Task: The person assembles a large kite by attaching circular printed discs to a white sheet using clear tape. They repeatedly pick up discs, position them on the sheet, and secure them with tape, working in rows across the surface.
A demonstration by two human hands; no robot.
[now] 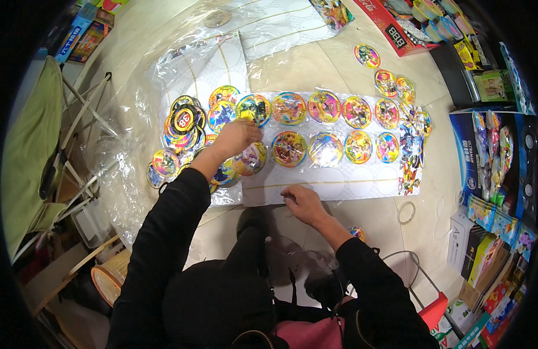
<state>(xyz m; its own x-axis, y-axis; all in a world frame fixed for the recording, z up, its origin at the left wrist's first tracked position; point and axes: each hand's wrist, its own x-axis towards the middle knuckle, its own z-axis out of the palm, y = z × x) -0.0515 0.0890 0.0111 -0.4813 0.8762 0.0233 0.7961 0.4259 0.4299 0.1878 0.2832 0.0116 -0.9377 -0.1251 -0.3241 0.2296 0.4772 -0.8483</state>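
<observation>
A white sheet [333,189] printed with pale circles lies on the floor, and two rows of colourful round cards rest on it. My left hand [240,138] is over its left end, fingers pressed together at the lower edge of a round card [254,109]. A small yellow piece [247,116] shows at the fingertips; what it belongs to is unclear. Left of that hand is a heap of loose round cards [184,121]. My right hand [305,205] hovers at or rests on the sheet's near edge, fingers loosely bent and apart, with nothing visible in them.
Clear plastic film [132,157] spreads over the left and far floor, partly covering other white sheets [277,35]. Several loose cards [367,56] lie far right. A ring [406,213] is on the floor. Packaged goods [492,145] line the right; a green folding chair [33,151] stands left.
</observation>
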